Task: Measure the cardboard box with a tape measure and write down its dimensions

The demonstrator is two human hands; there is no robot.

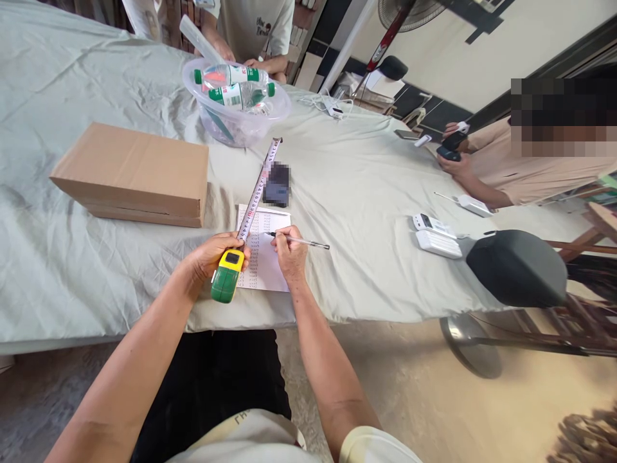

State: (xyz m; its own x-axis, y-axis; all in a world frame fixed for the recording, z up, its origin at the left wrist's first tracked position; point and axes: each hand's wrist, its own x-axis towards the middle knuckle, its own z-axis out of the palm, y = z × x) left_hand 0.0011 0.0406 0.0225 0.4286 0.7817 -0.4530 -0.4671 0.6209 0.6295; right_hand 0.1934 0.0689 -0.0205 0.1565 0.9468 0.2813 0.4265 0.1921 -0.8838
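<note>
My left hand grips a green and yellow tape measure near its mouth. The tape's blade runs out away from me, over the paper and past a dark blurred object. A pen is pinched in my right hand, its tip at the paper. That sheet of paper carries columns of handwritten marks and lies on the cloth, partly under the blade and my left hand. To the left of the blade sits a closed cardboard box.
A clear plastic basin with green-capped bottles stands behind the box. White devices lie on the cloth-covered table at right, near a black stool seat. One person sits at right, another across. A fan stands behind.
</note>
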